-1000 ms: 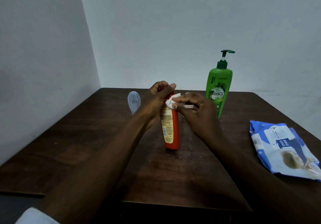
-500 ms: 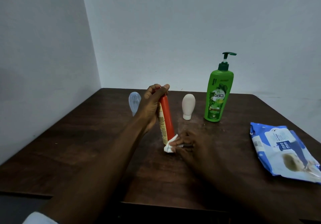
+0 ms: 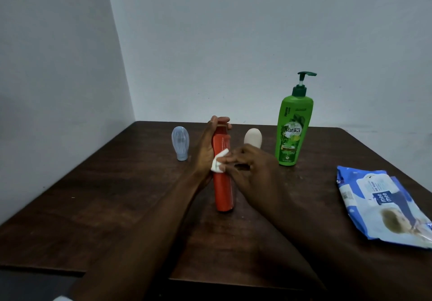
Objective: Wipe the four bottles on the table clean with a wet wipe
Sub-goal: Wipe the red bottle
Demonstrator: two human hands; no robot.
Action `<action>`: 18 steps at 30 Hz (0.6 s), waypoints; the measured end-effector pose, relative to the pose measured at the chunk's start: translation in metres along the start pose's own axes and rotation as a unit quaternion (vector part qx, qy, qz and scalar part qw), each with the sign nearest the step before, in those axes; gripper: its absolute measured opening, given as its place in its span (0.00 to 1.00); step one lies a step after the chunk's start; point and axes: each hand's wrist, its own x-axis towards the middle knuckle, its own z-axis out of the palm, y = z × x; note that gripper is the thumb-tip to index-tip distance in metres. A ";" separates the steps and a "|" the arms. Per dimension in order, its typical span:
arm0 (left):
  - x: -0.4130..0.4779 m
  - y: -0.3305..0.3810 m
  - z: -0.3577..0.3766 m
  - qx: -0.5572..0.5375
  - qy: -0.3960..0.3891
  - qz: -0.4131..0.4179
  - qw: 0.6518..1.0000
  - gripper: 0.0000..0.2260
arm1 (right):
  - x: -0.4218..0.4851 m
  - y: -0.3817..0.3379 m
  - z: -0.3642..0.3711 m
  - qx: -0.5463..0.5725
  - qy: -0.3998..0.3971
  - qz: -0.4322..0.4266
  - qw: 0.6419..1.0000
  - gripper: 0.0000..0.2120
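Note:
A tall red bottle (image 3: 223, 190) stands upright at the middle of the dark wooden table (image 3: 117, 207). My left hand (image 3: 207, 151) grips its top and upper left side. My right hand (image 3: 252, 169) pinches a folded white wet wipe (image 3: 218, 164) against the bottle's middle. A small pale blue bottle (image 3: 180, 143) stands cap down to the left. Behind my right hand a small cream bottle (image 3: 253, 137) is partly hidden. The green pump bottle (image 3: 293, 127) stands to the right.
A blue and white wet wipe pack (image 3: 383, 207) lies flat near the table's right edge. Two pale walls meet in a corner behind the table. The table's front edge is close to my forearms.
My right hand has carried the wipe from the bottle's base up to its middle. Before that it had slid down from the top. The bottle now shows its plain red side.

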 end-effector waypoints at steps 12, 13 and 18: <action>-0.002 -0.006 -0.007 -0.034 -0.047 -0.021 0.998 0.23 | 0.048 0.007 0.000 0.046 0.018 0.022 0.999 0.06; -0.002 -0.007 -0.007 -0.048 -0.043 -0.027 0.998 0.24 | 0.046 0.007 0.000 0.028 0.010 0.011 1.000 0.06; 0.006 -0.017 -0.017 -0.069 -0.037 -0.038 0.996 0.27 | 0.023 0.008 -0.002 -0.026 -0.025 -0.033 0.999 0.07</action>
